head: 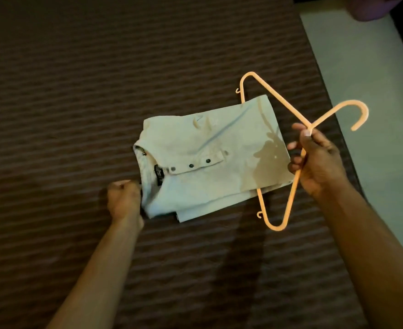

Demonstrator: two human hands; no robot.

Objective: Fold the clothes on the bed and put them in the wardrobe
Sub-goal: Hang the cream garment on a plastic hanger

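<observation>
One Folded Shirt, One Hanger

Two hands work over a dark striped bedspread (53, 91). Left hand (124, 200), blurred, has its fingers curled at the collar edge of one folded pale polo shirt (210, 157); whether it grips the cloth is unclear. Three dark buttons show on the placket, and one black neck label, unreadable. Right hand (319, 160) grips one orange hanger (288, 203) by its neck, over the shirt's right edge.

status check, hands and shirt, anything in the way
Left hand grips folded shirt at collar edge. Right hand holds orange hanger, its bar under the shirt.
</observation>
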